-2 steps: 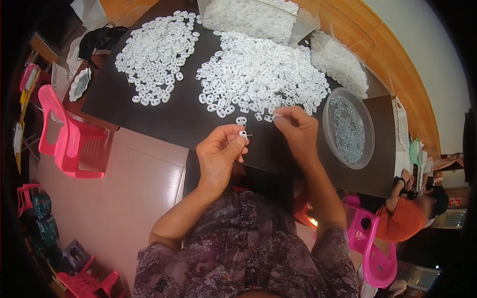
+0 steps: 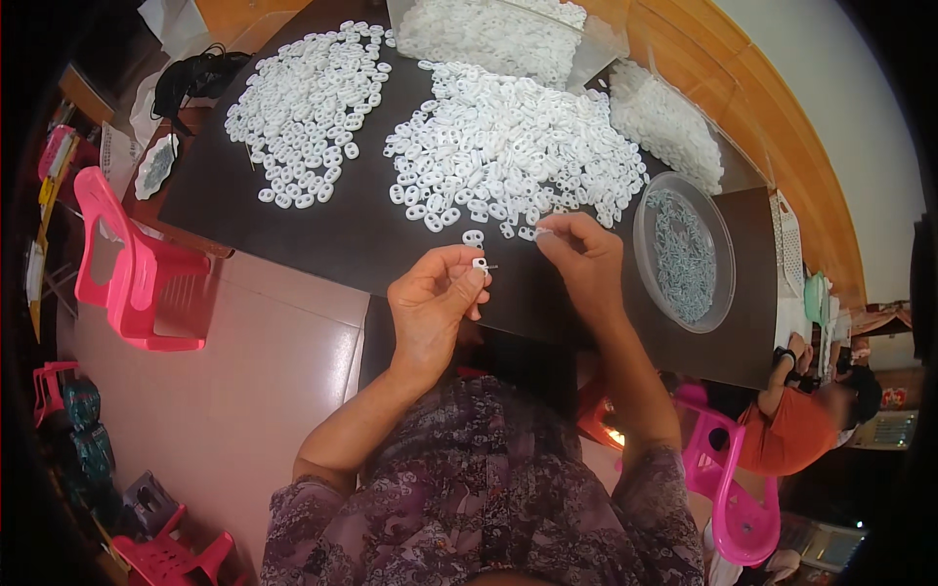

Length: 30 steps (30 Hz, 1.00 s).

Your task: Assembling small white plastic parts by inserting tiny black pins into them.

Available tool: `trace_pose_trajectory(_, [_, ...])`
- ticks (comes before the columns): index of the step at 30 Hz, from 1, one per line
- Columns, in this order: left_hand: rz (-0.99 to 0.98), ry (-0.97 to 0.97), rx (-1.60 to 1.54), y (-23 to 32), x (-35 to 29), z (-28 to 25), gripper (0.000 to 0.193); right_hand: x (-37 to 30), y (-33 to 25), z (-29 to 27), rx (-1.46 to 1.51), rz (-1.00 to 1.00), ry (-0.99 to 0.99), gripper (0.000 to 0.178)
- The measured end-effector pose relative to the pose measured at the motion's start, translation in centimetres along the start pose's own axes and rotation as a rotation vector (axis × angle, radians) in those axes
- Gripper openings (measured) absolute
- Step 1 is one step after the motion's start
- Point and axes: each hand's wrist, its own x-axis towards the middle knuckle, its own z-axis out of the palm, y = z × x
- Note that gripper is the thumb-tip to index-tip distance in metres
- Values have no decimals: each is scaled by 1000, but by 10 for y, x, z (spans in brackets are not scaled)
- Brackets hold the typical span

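Between the thumb and fingers of my left hand is a small white plastic piece with a hole, and a thin screw sticks out of it to the right. My right hand is at the near edge of the middle heap of white two-hole plastic pieces. Its thumb and forefinger pinch a small white plastic piece, partly hidden by the fingertips. One loose two-hole piece lies on the dark table just beyond my left hand.
A second heap of white pieces lies at the left. At the back are a clear bin of pieces and a filled bag. A round tub of screws stands right. Pink chairs and a person in orange are nearby.
My right hand has shifted very slightly to the left. My left hand keeps its grip on the white piece with the screw and has barely moved.
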Motion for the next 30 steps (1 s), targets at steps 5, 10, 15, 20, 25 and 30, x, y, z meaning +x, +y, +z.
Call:
trace_pose_trajectory(5, [-2, -13, -4, -1, 0, 3, 18, -4, 0, 1, 9, -34, -63, 11])
trace_pose_trajectory(10, [3, 4, 13, 0, 0, 5, 18, -2, -2, 4, -58, -137, 14, 8])
trace_pose_trajectory(15, [-19, -2, 36, 0, 0, 4, 20, -5, 8, 7, -242, -201, 34, 10])
trace_pose_trajectory(20, [-10, -9, 17, -3, 2, 3, 19, 11, 3, 13, -510, -489, 58, 14])
trace_pose_trajectory(25, [3, -4, 8, -3, 0, 4, 18, 34, 5, 33, -728, -659, 42, 10])
trace_pose_trajectory(30, [-27, -4, -25, -4, -1, -1, 19, 39, 4, 36, -846, -739, -25, 10])
